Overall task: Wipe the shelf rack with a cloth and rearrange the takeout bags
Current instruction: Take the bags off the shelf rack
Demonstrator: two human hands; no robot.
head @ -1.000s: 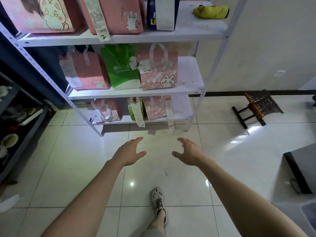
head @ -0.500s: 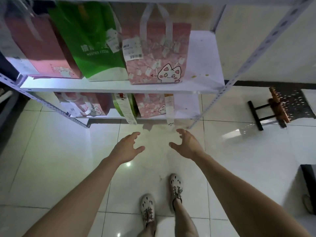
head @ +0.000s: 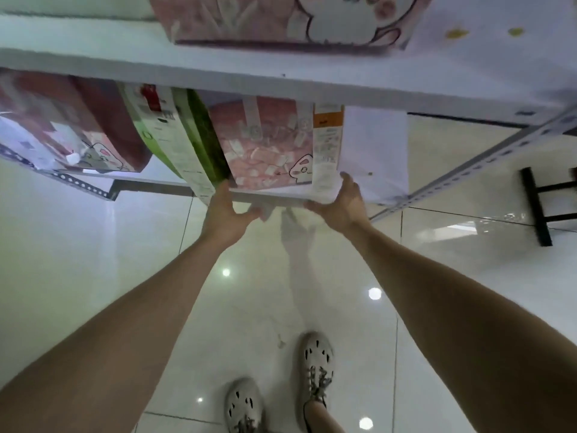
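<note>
Both spread wide, left hand point(head: 225, 210) and right hand point(head: 341, 202) bracket the pink cat-print takeout bag point(head: 265, 148) at its base corners, which looks light and crushable, so support it underneath.

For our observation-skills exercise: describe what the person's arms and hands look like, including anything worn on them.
Both forearms are bare, with no sleeves in view. The left hand and right hand wear no gloves; no watch or bracelet shows at the wrists. Rings are too blurred to tell.

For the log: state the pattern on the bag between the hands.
Pink bag, scattered pale rectangles, cartoon animal face; head view.
</note>
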